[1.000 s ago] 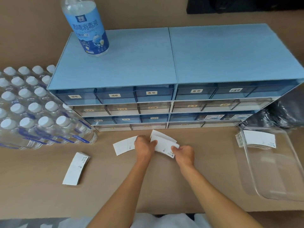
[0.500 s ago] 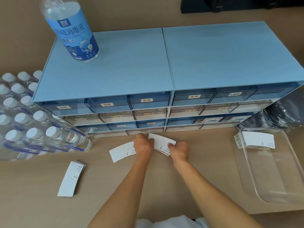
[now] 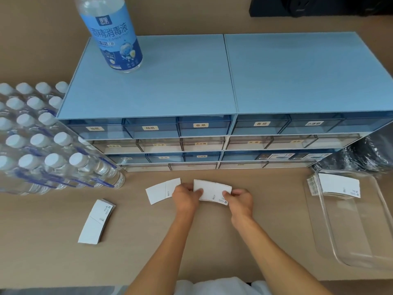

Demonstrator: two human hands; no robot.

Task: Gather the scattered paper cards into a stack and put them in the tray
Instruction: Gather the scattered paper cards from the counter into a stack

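Paper cards, white with small printed marks, are what I am tracking, and I list the scene from largest item down. A tan table (image 3: 63, 262) carries everything. At its back stands a blue plastic drawer cabinet (image 3: 191, 81) with a clear disinfectant bottle (image 3: 112, 35) on top; to the left sits a shrink-wrapped pack of water bottles (image 3: 42, 135). At the right edge lies the clear plastic tray (image 3: 361, 241), with one stack of cards (image 3: 338, 186) resting in its far end. A second loose stack (image 3: 96, 222) lies on the table at the left, well apart from the hands. A single flat card (image 3: 162, 190) lies just beside the left hand.

Step in hand, by my judgement: squaring a gathered bundle (image 3: 212, 191) between both hands, ahead of transfer. The next move calls for either adding the flat card to the bundle or carrying the bundle right and lowering it into the tray without letting the sheets fan out.

Grip state: the left hand (image 3: 185, 196) is closed in a pinch on the bundle's left edge, thumb on top. The right hand (image 3: 240, 201) pinches the bundle's right lower corner in the same way. The bundle appears held just above the table; I cannot tell whether it touches.
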